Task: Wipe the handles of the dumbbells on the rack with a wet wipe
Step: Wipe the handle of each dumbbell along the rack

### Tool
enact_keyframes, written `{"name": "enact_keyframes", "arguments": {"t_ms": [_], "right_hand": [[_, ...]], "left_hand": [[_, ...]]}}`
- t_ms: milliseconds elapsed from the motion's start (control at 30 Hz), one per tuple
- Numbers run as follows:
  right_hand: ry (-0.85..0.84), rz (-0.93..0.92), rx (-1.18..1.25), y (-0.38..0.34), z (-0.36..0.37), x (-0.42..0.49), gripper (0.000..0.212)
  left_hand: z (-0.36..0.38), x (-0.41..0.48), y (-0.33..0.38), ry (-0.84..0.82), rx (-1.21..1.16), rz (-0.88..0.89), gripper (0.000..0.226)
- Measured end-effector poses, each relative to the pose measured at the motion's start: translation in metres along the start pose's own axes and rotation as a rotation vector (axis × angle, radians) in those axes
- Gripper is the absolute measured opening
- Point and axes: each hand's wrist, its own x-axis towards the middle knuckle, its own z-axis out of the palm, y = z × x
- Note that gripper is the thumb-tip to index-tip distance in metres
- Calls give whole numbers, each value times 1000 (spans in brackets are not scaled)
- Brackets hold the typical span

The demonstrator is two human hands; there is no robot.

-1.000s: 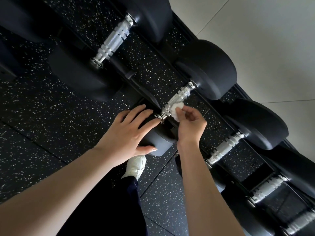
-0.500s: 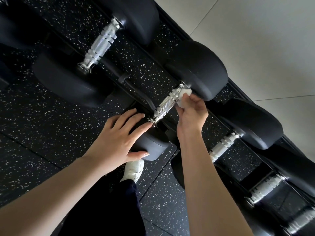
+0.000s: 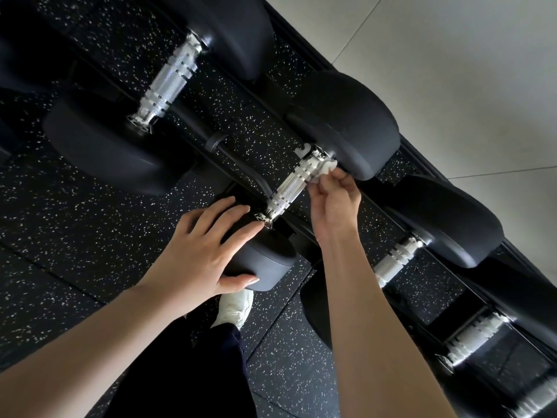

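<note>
Black dumbbells with knurled silver handles lie in a diagonal row on a dark rack. My right hand (image 3: 334, 203) pinches a small white wet wipe (image 3: 324, 168) against the far end of the middle dumbbell's handle (image 3: 291, 188), close to its far head (image 3: 352, 125). A bit of the wipe shows on the other side of the handle. My left hand (image 3: 199, 251) rests flat with spread fingers on the near head (image 3: 265, 260) of the same dumbbell, thumb along its lower edge.
Another dumbbell handle (image 3: 170, 79) lies up left, and two more handles (image 3: 398, 260) (image 3: 473, 339) lie down right. Black speckled rubber flooring (image 3: 60, 221) runs beneath the rack, pale tiles (image 3: 452, 70) beyond it. My white shoe (image 3: 235, 309) stands below the rack.
My right hand has slid the wipe along the handle from its near end to its far end. The left hand has stayed on the near head.
</note>
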Motion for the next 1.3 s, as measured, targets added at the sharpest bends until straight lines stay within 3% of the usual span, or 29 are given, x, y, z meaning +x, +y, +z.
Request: {"name": "enact_keyframes", "arguments": {"t_ms": [167, 433, 767, 1300], "right_hand": [[-24, 71, 71, 4, -5, 6, 32], [-161, 86, -172, 9, -19, 2, 27], [-280, 233, -417, 29, -33, -20, 29], [-289, 85, -797, 27, -36, -38, 25]], "left_hand": [[2, 0, 0, 27, 0, 1, 68], [3, -1, 0, 3, 12, -3, 70], [1, 0, 0, 10, 32, 2, 69], [2, -1, 1, 12, 3, -6, 70]]}}
